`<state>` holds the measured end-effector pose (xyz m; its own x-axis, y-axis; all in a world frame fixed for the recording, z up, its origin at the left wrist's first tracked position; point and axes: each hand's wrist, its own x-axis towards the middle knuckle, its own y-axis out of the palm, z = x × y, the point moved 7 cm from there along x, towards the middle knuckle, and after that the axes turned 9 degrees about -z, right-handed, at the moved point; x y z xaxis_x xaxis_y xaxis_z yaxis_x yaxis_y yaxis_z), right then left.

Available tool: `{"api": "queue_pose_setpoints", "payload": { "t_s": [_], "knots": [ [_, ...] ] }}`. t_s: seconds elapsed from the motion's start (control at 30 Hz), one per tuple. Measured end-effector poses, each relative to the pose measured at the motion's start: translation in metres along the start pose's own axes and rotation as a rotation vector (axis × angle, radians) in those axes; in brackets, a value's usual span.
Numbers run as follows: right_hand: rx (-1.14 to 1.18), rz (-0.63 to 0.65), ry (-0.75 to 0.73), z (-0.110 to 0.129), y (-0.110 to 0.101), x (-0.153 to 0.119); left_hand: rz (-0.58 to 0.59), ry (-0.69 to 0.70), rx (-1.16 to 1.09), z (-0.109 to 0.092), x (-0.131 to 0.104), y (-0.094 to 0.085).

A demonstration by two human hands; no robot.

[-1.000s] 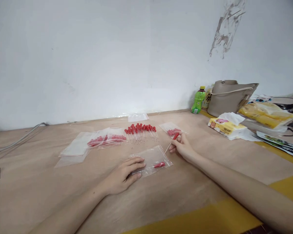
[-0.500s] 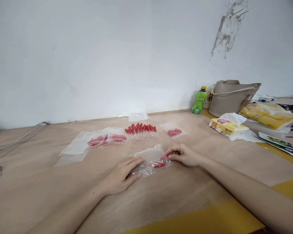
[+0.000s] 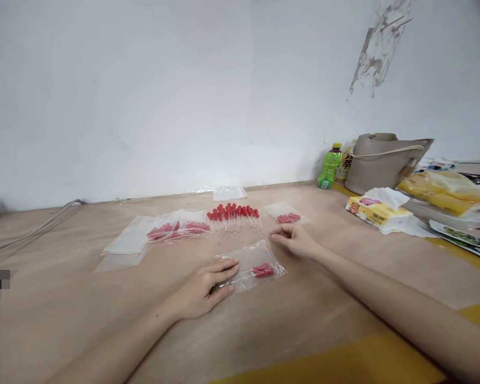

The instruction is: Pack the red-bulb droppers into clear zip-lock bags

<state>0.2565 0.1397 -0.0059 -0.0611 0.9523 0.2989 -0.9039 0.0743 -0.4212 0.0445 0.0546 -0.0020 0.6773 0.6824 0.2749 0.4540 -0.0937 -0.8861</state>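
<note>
Under spread left hand — clear shiny bag, two red bulbs, right grip narrow

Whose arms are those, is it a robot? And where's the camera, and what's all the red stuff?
No robot here! Those are a person's own bare arms. All the pictures come from one camera worn on their head, looking forward and down, so you see nearly what they see.

The left hand lies flat on a clear bag with red-topped droppers in it. The right hand is just past the bag's right end, fingers curled; I can't see anything held in it.

On the brown table, loose droppers are fanned out, with filled bags to their left and a smaller group in another bag to their right. Farther right are a tissue box and a green bottle.
</note>
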Motion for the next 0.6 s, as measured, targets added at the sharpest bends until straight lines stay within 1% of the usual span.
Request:
{"api": "queue_pose_setpoints", "payload": {
  "t_s": [0.07,0.13,0.23,0.33,0.4,0.47,0.53,0.6],
  "knots": [
    [-0.174,-0.084,0.023,-0.005,-0.004,0.023,0.001,0.007,-0.009,-0.001,0.000,0.000],
    [-0.332,-0.142,0.048,-0.007,-0.001,0.045,0.001,0.015,-0.010,-0.001,0.000,0.001],
    [-0.438,-0.185,0.093,-0.006,0.012,0.074,0.009,0.025,0.000,-0.003,0.000,0.001],
    [-0.510,-0.178,0.148,-0.006,0.028,0.094,0.019,0.025,0.016,-0.003,-0.001,0.001],
    [-0.527,-0.140,0.157,-0.005,0.037,0.101,0.024,0.021,0.023,-0.003,-0.001,0.000],
    [-0.516,-0.096,0.136,0.000,0.041,0.104,0.027,0.025,0.024,-0.004,-0.001,0.000],
    [-0.490,-0.069,0.103,0.008,0.038,0.101,0.024,0.028,0.022,-0.004,-0.001,-0.001],
    [-0.455,-0.058,0.066,0.018,0.028,0.093,0.019,0.029,0.013,-0.005,-0.001,-0.001]
  ]
}}
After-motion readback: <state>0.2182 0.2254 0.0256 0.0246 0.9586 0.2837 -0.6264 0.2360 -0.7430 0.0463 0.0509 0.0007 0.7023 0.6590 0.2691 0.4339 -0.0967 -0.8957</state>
